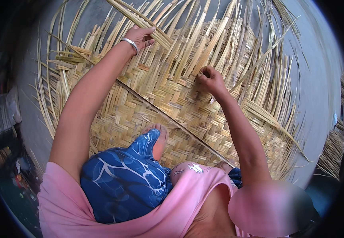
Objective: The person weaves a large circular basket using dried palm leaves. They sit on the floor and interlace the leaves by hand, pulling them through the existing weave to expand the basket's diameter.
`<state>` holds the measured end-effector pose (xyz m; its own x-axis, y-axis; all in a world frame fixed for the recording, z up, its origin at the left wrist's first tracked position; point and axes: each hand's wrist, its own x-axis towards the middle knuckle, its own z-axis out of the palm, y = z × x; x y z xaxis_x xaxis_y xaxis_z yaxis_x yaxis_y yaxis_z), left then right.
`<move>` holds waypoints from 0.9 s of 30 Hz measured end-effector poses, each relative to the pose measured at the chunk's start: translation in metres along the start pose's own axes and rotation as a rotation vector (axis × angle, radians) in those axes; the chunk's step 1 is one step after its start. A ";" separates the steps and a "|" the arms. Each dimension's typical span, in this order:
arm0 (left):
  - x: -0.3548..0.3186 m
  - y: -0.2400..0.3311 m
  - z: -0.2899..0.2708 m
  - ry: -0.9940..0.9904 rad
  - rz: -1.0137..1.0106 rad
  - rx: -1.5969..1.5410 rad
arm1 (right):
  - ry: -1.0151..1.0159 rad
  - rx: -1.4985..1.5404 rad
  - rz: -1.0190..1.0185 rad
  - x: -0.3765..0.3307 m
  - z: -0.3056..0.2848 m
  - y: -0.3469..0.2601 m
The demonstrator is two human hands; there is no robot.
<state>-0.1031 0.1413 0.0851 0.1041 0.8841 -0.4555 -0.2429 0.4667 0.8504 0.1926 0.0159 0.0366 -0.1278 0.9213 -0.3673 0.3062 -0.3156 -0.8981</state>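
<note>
Grey floor (318, 67) lay beyond the woven mat (172, 97) at centre; toward eleven o'clock, the left hand (139, 38) spread its fingers against loose strips (164, 39); toward one, the right hand's (212, 82) fingers pressed together, anything pinched indiscernible.

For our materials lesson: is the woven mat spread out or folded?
Spread out: the mat lies flat before the foot, with loose strips fanning from its far side.

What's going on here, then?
A person is working with bare hands over a woven mat. The left hand is at some long strips along the far side, where many ends stick out unwoven. The right hand is low over the weave, fingers curled; whether it grips a strip isn't clear. A thin dark stick lies diagonally across.
</note>
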 end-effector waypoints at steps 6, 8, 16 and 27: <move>0.036 -0.002 0.037 0.086 0.245 0.444 | 0.096 -0.168 -0.086 -0.004 -0.001 0.009; 0.036 -0.005 0.040 0.168 0.326 0.591 | 0.108 -0.220 -0.087 -0.006 0.001 0.004; -0.059 -0.050 -0.021 0.575 0.005 0.308 | 0.143 -0.456 -0.222 -0.006 0.009 -0.006; -0.062 -0.028 -0.061 0.346 -0.009 -0.409 | 0.067 -1.050 -0.373 -0.034 0.020 -0.022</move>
<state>-0.1619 0.0720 0.0731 -0.1994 0.7887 -0.5815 -0.6067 0.3666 0.7053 0.1709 -0.0127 0.0638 -0.3366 0.9387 -0.0752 0.9086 0.3027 -0.2879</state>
